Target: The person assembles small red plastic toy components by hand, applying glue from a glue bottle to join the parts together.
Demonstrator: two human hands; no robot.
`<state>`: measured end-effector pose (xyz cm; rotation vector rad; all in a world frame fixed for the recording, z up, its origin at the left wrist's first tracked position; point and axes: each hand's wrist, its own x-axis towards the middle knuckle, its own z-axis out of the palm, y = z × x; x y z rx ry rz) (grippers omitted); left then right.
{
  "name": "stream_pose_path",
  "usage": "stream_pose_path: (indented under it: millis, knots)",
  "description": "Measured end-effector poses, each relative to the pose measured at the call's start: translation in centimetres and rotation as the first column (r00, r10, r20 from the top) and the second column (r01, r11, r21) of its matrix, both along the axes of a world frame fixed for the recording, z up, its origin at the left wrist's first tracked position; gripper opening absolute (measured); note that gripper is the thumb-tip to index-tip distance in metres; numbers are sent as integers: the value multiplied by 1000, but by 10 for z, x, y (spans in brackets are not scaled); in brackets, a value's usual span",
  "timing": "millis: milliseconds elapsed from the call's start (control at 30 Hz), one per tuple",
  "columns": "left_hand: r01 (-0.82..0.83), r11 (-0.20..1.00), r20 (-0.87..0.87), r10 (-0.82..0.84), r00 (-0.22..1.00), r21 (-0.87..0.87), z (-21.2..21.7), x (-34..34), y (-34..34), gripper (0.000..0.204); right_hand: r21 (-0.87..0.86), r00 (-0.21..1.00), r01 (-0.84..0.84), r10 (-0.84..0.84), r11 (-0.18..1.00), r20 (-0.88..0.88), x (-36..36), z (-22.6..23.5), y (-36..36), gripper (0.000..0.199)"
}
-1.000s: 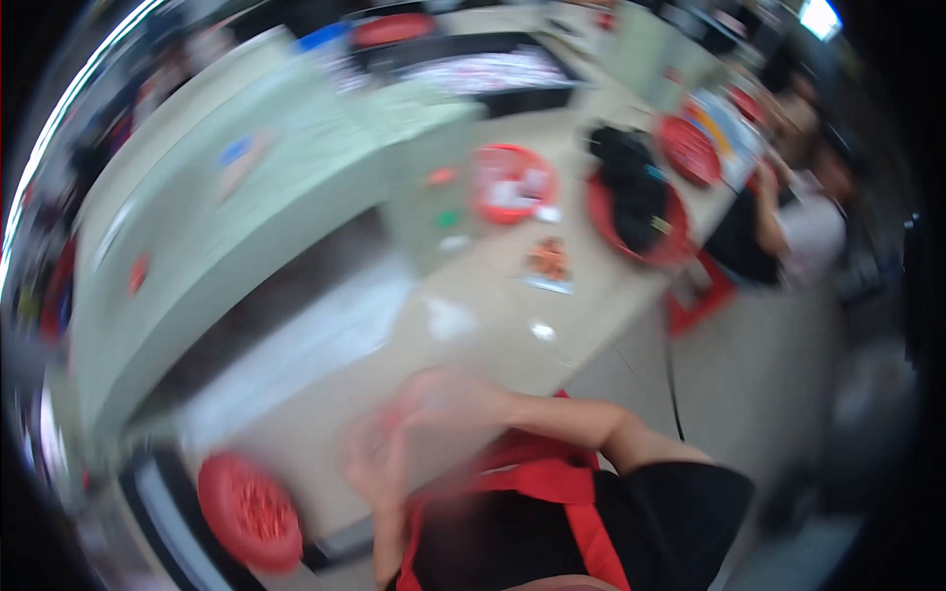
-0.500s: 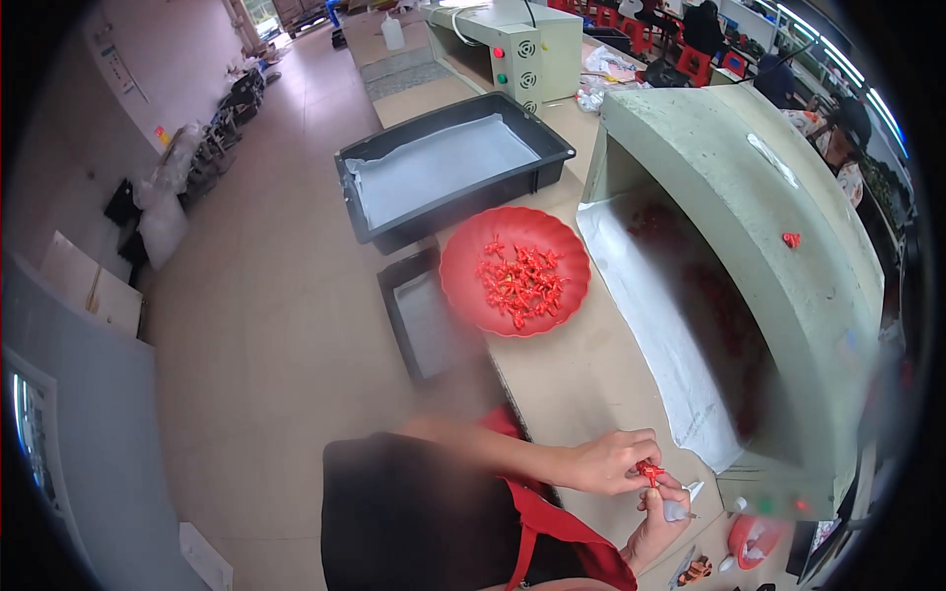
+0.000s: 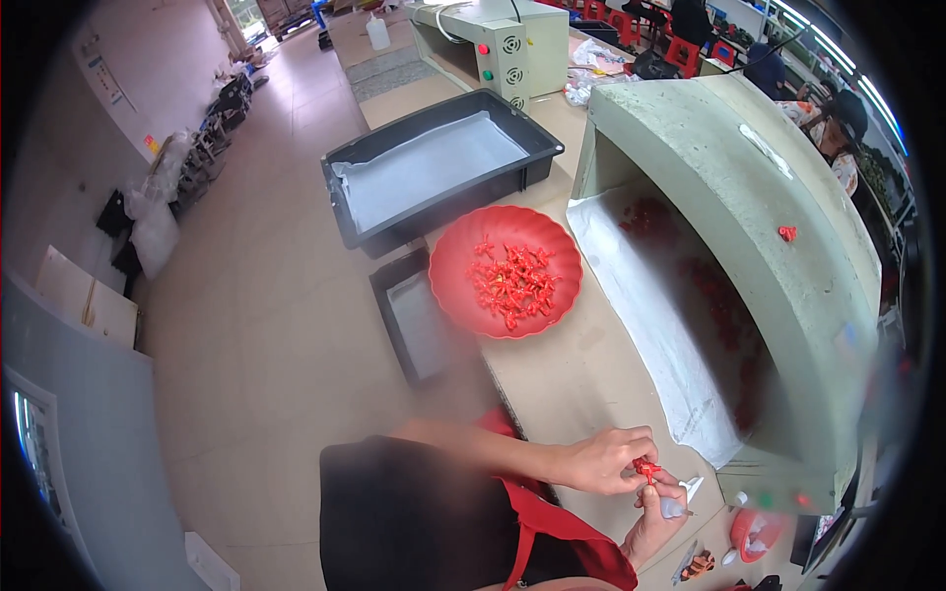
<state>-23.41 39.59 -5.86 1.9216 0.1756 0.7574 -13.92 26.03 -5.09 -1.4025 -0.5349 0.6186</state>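
My left hand [image 3: 609,461] is closed, its fingertips pinching a small red figure [image 3: 646,467]. Just below it, my right hand [image 3: 652,532] is wrapped round a small translucent squeeze bottle [image 3: 672,508] with a thin tip pointing right. The right thumb and fingertips come up against the underside of the red figure; whether they also grip it I cannot tell. Farther off on the table [image 3: 562,384], a red scalloped bowl [image 3: 455,295] holds a heap of similar red pieces [image 3: 514,284].
To the right stands a pale green arched machine [image 3: 729,148] with white sheeting [image 3: 631,286] and dim red pieces inside. One red piece [image 3: 787,233] lies on its top. Black trays [image 3: 443,212] lined with paper sit beyond the bowl. A small red basket [image 3: 754,537] is at lower right.
The whole view has shifted slightly to the left. Both hands keep nearly the same pose around the red figure and the bottle.
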Motion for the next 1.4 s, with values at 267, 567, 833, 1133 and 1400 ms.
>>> stream_pose_path:
  millis: [267, 567, 833, 1133, 1400]
  knots:
    - [9, 999, -13, -10, 1000, -40, 1, 3, 3, 23, 13, 998, 47, -47, 999, -47, 1, 1, 2, 14]
    - [30, 997, -17, -32, 999, -68, 5, 2, 0, 22, 30, 996, 60, -59, 998, -60, 1, 0, -2, 15]
    - [50, 997, -18, -51, 999, -67, 9, 1, 0, 22, 40, 996, 63, -61, 997, -58, 2, 1, -3, 16]
    - [10, 999, 91, -6, 996, -45, 12, 3, 0, 19, 70, 999, 32, -31, 997, -21, 4, -2, -3, 14]
    - [10, 999, 116, -7, 993, -31, 17, 4, 0, 19, 84, 999, 33, -31, 996, -24, 5, 7, -1, 13]
